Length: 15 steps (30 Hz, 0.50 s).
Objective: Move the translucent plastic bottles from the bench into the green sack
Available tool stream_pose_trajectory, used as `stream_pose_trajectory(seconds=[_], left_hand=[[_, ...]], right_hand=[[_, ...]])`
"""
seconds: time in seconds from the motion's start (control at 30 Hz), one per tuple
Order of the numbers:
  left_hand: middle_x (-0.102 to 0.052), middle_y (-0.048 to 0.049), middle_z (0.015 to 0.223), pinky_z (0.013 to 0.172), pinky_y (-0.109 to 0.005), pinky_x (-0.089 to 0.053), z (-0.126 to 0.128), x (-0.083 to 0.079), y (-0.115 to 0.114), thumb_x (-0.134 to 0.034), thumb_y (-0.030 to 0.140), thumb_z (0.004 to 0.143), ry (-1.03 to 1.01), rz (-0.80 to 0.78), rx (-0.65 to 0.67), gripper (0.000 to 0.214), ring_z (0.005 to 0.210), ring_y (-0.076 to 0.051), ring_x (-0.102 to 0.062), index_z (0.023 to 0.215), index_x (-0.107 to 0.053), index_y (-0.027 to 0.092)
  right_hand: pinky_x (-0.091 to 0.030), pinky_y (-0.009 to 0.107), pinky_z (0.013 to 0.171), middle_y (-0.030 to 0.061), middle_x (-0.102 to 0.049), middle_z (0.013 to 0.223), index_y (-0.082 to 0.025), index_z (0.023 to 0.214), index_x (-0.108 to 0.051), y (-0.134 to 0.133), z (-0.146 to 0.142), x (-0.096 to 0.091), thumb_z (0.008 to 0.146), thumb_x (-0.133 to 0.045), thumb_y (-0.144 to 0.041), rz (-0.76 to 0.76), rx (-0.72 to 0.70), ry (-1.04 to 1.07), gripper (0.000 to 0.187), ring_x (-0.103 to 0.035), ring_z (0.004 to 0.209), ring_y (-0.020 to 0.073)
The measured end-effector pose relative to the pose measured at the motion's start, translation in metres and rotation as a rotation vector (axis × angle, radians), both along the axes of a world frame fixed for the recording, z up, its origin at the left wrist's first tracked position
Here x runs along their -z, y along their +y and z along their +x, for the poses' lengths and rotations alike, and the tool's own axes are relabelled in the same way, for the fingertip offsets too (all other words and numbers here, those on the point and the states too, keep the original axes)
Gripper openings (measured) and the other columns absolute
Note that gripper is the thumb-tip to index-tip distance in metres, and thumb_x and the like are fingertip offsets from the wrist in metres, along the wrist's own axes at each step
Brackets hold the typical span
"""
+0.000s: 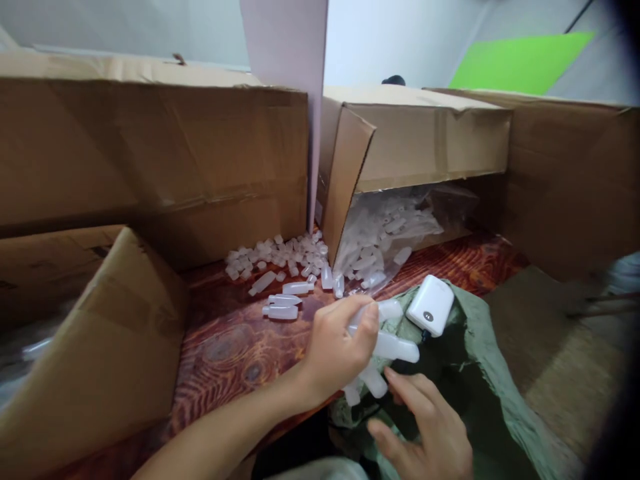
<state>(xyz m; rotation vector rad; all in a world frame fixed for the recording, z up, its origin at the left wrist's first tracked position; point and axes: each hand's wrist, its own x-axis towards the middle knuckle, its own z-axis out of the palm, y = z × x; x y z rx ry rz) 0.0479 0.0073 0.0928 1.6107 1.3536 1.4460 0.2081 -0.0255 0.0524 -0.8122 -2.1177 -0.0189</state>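
My left hand is closed around a bunch of small translucent plastic bottles that stick out past its fingers. My right hand sits just below them, fingers spread, with a fingertip close to the lowest bottle; it holds nothing. Both hands hover over a green cloth bag at the table's near edge. A white power bank lies on that bag, right of the bottles.
More bottles and a heap of white caps lie on the wood-grain table. A clear plastic bag of bottles spills from an open cardboard box. Large cartons stand behind and at left.
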Motion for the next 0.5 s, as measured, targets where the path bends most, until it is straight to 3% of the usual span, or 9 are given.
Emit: stream_pose_trajectory(seconds=[0.07, 0.13, 0.33, 0.4, 0.5], left_hand=[[-0.066, -0.0026, 0.081, 0.075, -0.024, -0.044, -0.002, 0.0, -0.001, -0.043, 0.032, 0.096, -0.003, 0.028, -0.015, 0.026, 0.078, -0.016, -0.061, 0.091, -0.065, 0.018], [-0.067, -0.0042, 0.085, 0.077, -0.025, -0.044, -0.005, 0.0, -0.003, -0.044, 0.03, 0.095, -0.003, 0.082, -0.035, 0.025, 0.08, -0.016, -0.062, 0.093, -0.065, 0.017], [-0.066, -0.0071, 0.08, 0.068, -0.028, -0.046, -0.023, -0.007, -0.003, -0.045, 0.034, 0.093, 0.098, 0.213, -0.111, 0.029, 0.07, -0.017, -0.059, 0.095, -0.067, 0.015], [-0.066, -0.0062, 0.077, 0.065, -0.027, -0.046, -0.034, -0.014, -0.001, -0.047, 0.035, 0.092, 0.091, 0.273, -0.156, 0.028, 0.067, -0.016, -0.058, 0.095, -0.067, 0.016], [-0.068, -0.0043, 0.08, 0.062, -0.025, -0.047, -0.06, -0.03, 0.001, -0.05, 0.037, 0.091, -0.037, 0.373, -0.239, 0.025, 0.067, -0.015, -0.06, 0.095, -0.067, 0.018]], right_hand=[[-0.051, 0.03, 0.07, 0.0104, -0.061, 0.087, -0.014, 0.11, -0.054, 0.0, -0.008, 0.006, 0.094, -0.055, -0.028, 0.023, 0.074, 0.016, 0.021, -0.062, 0.079, 0.0209], [-0.051, 0.029, 0.066, 0.0101, -0.06, 0.087, -0.016, 0.107, -0.053, -0.001, -0.017, 0.011, 0.095, -0.05, -0.024, -0.039, 0.123, 0.041, 0.015, -0.062, 0.077, 0.0209], [-0.048, 0.029, 0.059, 0.0061, -0.061, 0.075, -0.02, 0.1, -0.056, -0.008, -0.039, 0.018, 0.098, -0.042, -0.045, -0.401, 0.252, 0.215, 0.029, -0.062, 0.068, 0.0214], [-0.047, 0.027, 0.056, 0.0045, -0.06, 0.074, -0.02, 0.1, -0.057, -0.002, -0.044, 0.013, 0.098, -0.04, -0.053, -0.462, 0.14, 0.334, 0.037, -0.061, 0.065, 0.0195], [-0.048, 0.028, 0.061, 0.005, -0.061, 0.082, -0.019, 0.105, -0.056, 0.027, -0.056, 0.0, 0.101, -0.031, -0.051, -0.427, -0.033, 0.481, 0.041, -0.06, 0.07, 0.0182]])
